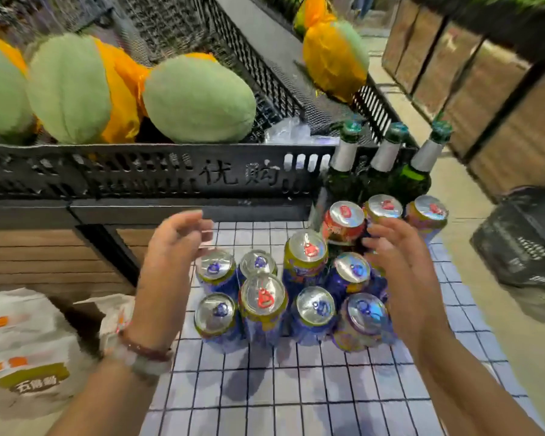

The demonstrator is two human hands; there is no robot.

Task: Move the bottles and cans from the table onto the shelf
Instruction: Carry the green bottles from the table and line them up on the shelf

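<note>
Several drink cans (262, 305) with silver tops stand in a cluster on a small table covered with a white grid-pattern cloth (296, 388). Behind the cans, three green glass bottles (343, 165) with silver neck foil stand at the table's far right corner. My left hand (173, 247) hovers above the cluster's left side, fingers curled and apart, holding nothing. My right hand (394, 259) hovers over the cluster's right side, fingers spread, empty, and hides part of some cans.
A black slotted crate shelf (158, 171) runs across behind the table, holding large green melons (199, 99) in orange wrapping. White printed bags (29, 347) lie at the lower left. Another black crate (523, 243) sits on the floor at right, wooden shelving (485, 89) beyond.
</note>
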